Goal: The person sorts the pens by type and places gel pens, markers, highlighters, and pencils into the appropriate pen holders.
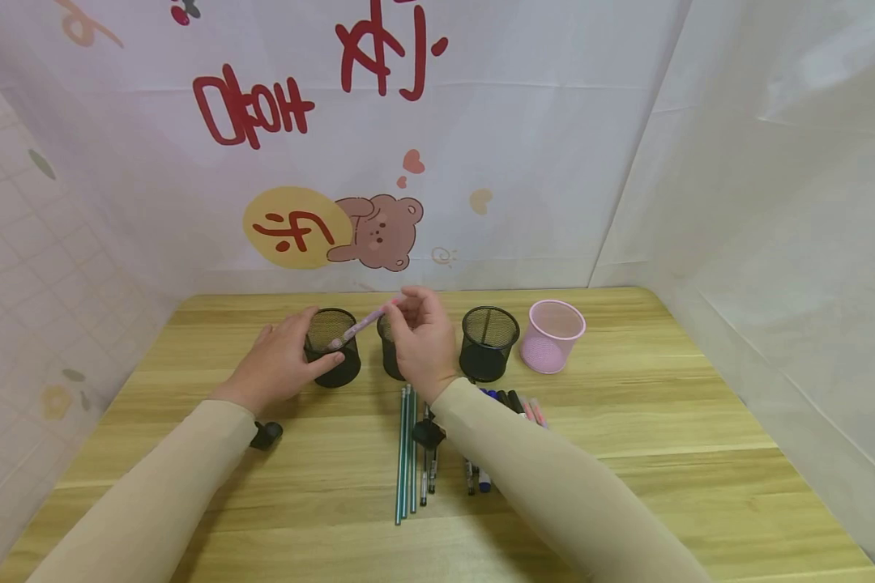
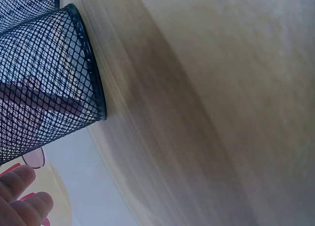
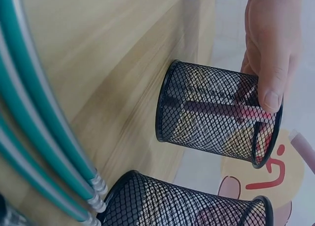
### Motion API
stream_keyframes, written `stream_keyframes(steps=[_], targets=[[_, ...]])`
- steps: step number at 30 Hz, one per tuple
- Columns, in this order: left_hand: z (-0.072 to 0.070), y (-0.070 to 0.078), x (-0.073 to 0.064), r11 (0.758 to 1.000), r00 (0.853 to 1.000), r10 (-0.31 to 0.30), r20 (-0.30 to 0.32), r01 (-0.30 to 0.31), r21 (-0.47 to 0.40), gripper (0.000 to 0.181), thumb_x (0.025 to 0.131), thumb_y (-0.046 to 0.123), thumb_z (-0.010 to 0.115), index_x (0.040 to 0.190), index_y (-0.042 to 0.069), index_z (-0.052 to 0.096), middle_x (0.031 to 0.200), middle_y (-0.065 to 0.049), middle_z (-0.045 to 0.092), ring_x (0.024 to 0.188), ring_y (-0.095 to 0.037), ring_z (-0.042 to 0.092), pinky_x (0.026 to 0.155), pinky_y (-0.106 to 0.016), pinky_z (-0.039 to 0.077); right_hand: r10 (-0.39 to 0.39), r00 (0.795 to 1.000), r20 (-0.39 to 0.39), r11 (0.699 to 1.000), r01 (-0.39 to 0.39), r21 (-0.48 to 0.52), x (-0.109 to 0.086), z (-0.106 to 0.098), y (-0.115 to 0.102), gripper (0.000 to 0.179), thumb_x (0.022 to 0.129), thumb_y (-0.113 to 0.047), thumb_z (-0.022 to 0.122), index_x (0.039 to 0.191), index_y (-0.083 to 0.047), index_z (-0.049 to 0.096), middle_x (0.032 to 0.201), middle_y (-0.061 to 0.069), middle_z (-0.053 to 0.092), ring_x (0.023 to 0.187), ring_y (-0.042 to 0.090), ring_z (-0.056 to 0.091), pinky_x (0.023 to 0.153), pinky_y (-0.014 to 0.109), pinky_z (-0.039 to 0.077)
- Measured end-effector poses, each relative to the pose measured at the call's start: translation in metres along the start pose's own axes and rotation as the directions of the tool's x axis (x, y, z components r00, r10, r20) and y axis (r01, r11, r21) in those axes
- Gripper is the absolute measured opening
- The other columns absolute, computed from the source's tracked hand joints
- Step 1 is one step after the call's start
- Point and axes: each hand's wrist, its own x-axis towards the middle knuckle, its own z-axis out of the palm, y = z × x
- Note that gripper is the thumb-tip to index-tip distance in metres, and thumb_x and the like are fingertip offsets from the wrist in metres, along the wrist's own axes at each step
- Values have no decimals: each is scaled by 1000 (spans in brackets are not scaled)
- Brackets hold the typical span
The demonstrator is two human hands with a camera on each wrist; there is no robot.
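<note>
My left hand grips the leftmost black mesh pen cup at its rim, with the thumb on the near side. My right hand pinches a slim pinkish-purple pen, tilted, its lower end over that cup's opening. In the right wrist view the pen's end is just outside the rim, apart from the cup. Through the mesh in the left wrist view shows a dull pink pen-like stick. Behind my right hand, a second black mesh cup is partly hidden.
Farther right stand a third black mesh cup and a pink mesh cup. Green pencils lie in front, beside black pens. Blue and black markers and pink pens are partly covered by my right forearm.
</note>
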Motion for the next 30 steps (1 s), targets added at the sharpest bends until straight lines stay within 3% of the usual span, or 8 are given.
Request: stream_keyframes(steps=[4, 11, 21, 30], targets=[[0, 0, 0, 1000, 1000, 1, 0, -1, 3, 112, 92, 82, 53, 166, 3, 23, 166, -26, 36, 154, -47, 33, 123, -78, 12, 19, 1000, 4, 1000, -19, -9, -1, 4, 1, 24, 101, -5, 70, 122, 0, 61, 104, 20, 74, 93, 28, 72, 80, 20, 57], [2, -1, 2, 1000, 1000, 3, -6, -3, 4, 99, 97, 62, 66, 165, 2, 24, 166, -27, 37, 154, -48, 34, 123, -79, 12, 21, 1000, 6, 999, -21, -43, -2, 7, 3, 25, 100, -6, 71, 122, 0, 62, 103, 18, 74, 94, 29, 73, 82, 21, 59], [0, 0, 1, 1000, 1000, -4, 5, 4, 4, 110, 93, 79, 55, 166, 3, 23, 167, -27, 35, 155, -47, 33, 123, -78, 12, 16, 999, 38, 996, -12, -90, -5, 8, 6, 23, 101, -10, 71, 121, -2, 64, 103, 14, 76, 94, 26, 74, 83, 27, 62], [1, 0, 2, 1000, 1000, -10, 4, 10, -2, 101, 97, 64, 64, 166, 2, 24, 167, -26, 34, 155, -47, 32, 123, -79, 11, 3, 997, 75, 989, 8, -149, -7, 8, 9, 23, 101, -12, 71, 120, 0, 64, 105, 12, 78, 92, 25, 75, 80, 24, 61]])
